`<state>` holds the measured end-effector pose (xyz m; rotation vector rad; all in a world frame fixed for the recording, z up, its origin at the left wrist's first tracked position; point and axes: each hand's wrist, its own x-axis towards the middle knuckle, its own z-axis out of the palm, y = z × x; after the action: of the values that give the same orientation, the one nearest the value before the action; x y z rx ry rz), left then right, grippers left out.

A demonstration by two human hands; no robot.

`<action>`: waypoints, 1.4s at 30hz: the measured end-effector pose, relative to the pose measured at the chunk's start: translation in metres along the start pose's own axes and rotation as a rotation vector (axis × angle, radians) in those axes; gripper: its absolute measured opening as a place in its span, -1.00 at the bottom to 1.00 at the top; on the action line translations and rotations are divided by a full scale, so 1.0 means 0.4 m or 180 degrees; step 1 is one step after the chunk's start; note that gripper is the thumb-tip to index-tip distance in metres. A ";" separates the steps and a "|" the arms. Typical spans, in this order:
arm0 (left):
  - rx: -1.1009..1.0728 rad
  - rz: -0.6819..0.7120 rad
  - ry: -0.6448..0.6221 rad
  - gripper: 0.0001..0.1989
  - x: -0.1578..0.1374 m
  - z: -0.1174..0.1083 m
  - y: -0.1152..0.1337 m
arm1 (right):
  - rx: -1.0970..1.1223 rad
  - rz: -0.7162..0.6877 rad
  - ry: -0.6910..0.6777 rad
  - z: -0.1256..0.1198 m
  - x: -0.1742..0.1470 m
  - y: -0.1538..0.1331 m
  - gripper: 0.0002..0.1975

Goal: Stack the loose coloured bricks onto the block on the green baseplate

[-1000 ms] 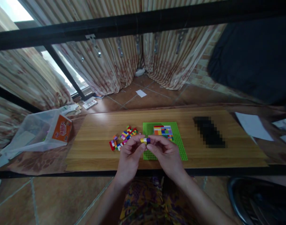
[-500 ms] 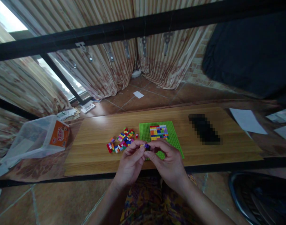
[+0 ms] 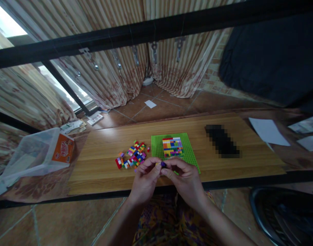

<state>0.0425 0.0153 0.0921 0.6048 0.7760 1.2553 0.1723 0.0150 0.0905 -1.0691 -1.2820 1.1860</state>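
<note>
My left hand (image 3: 147, 175) and my right hand (image 3: 184, 175) meet fingertip to fingertip above the front of the green baseplate. Between the left fingers is a small yellow toy brick (image 3: 158, 164), partly covered. The right fingers pinch a dark purple toy brick (image 3: 163, 164) against it; whether the two are joined I cannot tell. On the green baseplate (image 3: 190, 150) behind the hands sits a block of multicoloured bricks (image 3: 172, 147) set in rows. To the left lies a loose heap of coloured bricks (image 3: 134, 154), with a single red brick (image 3: 148, 149) between heap and baseplate.
The wooden board (image 3: 95, 153) carries all this. A blurred-out black object (image 3: 222, 141) lies on its right side. A clear plastic bin (image 3: 36, 147) with an orange label stands at the left. A dark metal bar (image 3: 136, 30) crosses the view. Paper (image 3: 269, 131) lies at the right.
Both hands have come slightly lower and nearer me, still pinching the bricks, so more of the brick rows shows. The whole view has shifted slightly.
</note>
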 end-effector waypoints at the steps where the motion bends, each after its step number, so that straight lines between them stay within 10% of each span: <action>1: 0.0026 -0.0016 0.0028 -0.85 0.001 -0.003 -0.003 | 0.0046 0.0054 -0.0010 -0.001 -0.001 0.005 -0.96; 42: 0.1116 -0.0224 0.0057 -0.80 -0.001 -0.027 -0.042 | -0.0284 0.0699 -0.0206 -0.054 -0.017 0.030 -0.79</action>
<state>0.0437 0.0110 0.0727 0.8420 1.0343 1.0682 0.1939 0.0110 0.0771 -1.2713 -1.3023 1.3468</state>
